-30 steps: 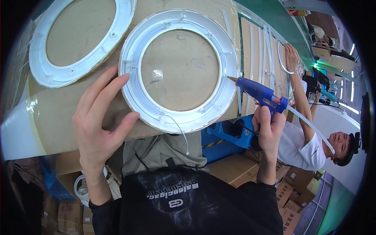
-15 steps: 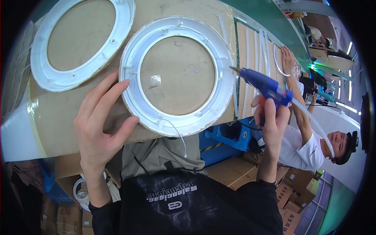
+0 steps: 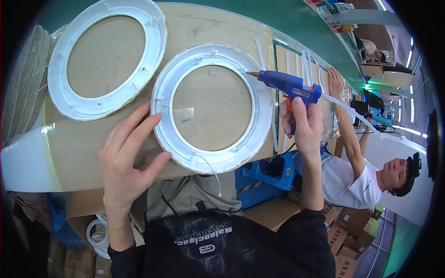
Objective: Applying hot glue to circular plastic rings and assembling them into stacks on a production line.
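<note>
Right hand (image 3: 306, 123) clenched on blue glue gun (image 3: 289, 86), nozzle now lifted off white ring frame (image 3: 212, 109), left hand (image 3: 127, 160) fingers still splayed on ring's left rim, cardboard-topped bench (image 3: 83, 143).

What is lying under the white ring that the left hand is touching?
Under the white ring lies a brown cardboard sheet, visible through the ring's opening and all around it. The left hand rests on the cardboard at the ring's edge. What is below the cardboard is covered.

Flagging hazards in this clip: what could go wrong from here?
The blue hot glue gun in the right hand points its nozzle at the white plastic ring's rim; glue could string or smear. The left hand fingers rest on that ring, so a burn seems possible.
</note>
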Tool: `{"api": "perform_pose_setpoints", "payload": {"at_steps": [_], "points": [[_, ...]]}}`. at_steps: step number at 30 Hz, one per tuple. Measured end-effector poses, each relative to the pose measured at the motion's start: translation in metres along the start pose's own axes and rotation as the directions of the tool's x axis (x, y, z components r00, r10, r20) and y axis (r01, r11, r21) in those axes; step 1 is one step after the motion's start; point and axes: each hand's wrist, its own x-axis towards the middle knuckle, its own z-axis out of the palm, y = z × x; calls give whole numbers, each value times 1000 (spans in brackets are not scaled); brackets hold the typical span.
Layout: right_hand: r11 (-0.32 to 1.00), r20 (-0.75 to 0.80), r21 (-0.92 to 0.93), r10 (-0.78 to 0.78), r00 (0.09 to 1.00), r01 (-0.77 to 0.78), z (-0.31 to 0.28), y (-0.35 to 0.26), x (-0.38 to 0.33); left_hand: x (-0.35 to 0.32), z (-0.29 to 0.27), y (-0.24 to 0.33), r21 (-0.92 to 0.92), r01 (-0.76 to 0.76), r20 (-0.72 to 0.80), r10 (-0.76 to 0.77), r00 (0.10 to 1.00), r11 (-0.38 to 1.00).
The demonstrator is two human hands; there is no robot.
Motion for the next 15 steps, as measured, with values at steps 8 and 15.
{"api": "perform_pose_setpoints", "payload": {"at_steps": [8,15], "points": [[1000,-3,15,2,1000,-2,2,1,2,-1,4,-1,-13,8,0,-8,1000,1000],[1000,7,6,-9,1000,9,4,0,2,0,3,-1,5,-17,-37,17,999,1000]]}}
